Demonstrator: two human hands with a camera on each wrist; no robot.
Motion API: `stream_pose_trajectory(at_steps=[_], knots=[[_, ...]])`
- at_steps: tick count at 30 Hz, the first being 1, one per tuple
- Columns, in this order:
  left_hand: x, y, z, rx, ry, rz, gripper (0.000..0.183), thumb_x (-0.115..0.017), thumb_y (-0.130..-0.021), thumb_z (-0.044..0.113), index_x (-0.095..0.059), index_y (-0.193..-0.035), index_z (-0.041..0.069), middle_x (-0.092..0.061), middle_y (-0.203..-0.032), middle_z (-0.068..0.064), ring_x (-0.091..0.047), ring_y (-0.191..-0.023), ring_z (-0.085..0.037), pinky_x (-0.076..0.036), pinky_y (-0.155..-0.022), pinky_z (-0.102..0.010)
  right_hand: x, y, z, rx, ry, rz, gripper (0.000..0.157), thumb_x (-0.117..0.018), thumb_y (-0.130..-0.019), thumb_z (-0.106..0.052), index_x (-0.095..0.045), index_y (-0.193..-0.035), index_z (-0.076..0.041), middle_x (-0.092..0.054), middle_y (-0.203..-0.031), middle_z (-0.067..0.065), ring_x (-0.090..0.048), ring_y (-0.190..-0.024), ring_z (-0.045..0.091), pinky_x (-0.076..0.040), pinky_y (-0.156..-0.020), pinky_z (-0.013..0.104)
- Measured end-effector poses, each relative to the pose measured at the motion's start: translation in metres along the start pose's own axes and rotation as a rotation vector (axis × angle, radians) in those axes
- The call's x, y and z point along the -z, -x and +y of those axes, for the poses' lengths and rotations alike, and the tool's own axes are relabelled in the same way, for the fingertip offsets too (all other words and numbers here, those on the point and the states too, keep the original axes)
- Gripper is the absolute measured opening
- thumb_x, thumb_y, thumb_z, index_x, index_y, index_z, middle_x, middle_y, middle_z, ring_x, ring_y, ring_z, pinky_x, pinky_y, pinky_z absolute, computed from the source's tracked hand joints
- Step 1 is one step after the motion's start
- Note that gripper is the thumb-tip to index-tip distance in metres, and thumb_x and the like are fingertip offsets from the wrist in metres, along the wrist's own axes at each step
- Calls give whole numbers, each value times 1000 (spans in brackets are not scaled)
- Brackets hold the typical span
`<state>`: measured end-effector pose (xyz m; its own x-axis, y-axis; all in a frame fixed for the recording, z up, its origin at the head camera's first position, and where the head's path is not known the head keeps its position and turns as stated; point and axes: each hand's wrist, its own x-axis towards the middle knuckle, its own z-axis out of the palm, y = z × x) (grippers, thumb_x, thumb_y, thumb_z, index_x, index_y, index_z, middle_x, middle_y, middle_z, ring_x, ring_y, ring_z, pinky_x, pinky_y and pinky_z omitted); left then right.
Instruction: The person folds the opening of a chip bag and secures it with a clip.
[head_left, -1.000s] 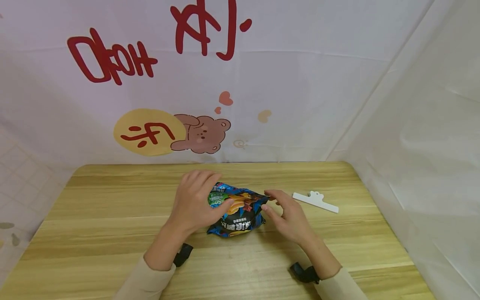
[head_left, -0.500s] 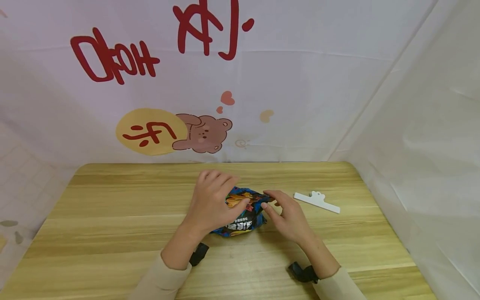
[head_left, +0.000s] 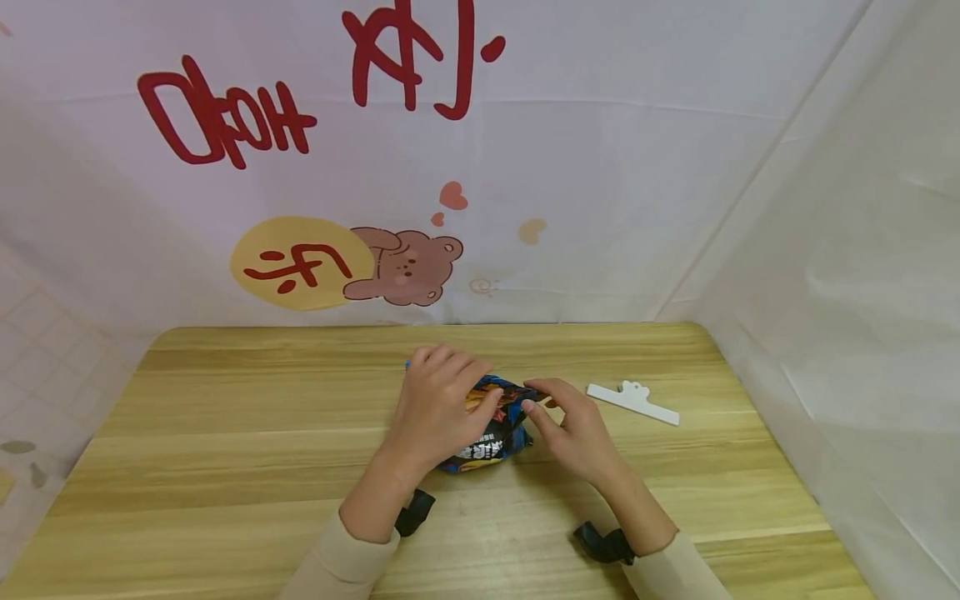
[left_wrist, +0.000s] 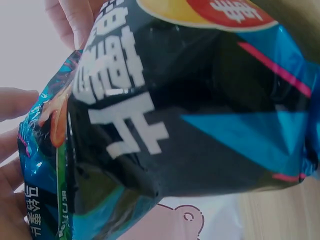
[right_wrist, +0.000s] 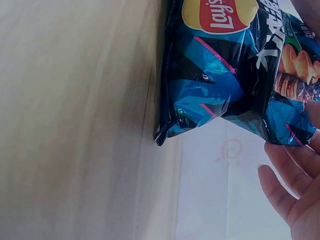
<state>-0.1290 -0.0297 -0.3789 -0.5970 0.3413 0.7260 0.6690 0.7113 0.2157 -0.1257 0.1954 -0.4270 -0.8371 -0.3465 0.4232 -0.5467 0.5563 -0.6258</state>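
A Lay's potato chip bag [head_left: 483, 437], blue and black, stands on the wooden table, its top part folded over toward me. My left hand [head_left: 438, 408] grips the folded part, thumb on the near side and fingers over the far side, hiding much of the bag's left half. In the left wrist view its fingers [left_wrist: 12, 140] lie behind the flap of the chip bag [left_wrist: 210, 100]. My right hand [head_left: 577, 429] pinches the right end of the fold between thumb and fingers. The right wrist view shows those fingers [right_wrist: 282, 165] at the corner of the chip bag [right_wrist: 210, 75].
A white sealing clip [head_left: 633, 402] lies on the table [head_left: 225, 467] to the right of my right hand. Behind the table hangs a white cloth [head_left: 600, 167] with red characters and a printed bear. Black wrist straps show under both forearms.
My left hand has moved right along the bag toward the right hand, covering more of it. The right hand keeps its pinch nearly in place, and the clip has not moved.
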Motion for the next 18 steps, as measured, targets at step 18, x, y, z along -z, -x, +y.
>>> stream_pose_trajectory(at_steps=[18], knots=[[-2,3,-2,17,44,11,13,-65,-90,23,-74,-90,13,-70,-85,3,-59,-85,-16,-39,-75,-34,1,0,7,25,-28,30,10,-57,-94,-14,-66,-101,-13,-64,-95,-5,-60,-85,10,-49,-74,27]])
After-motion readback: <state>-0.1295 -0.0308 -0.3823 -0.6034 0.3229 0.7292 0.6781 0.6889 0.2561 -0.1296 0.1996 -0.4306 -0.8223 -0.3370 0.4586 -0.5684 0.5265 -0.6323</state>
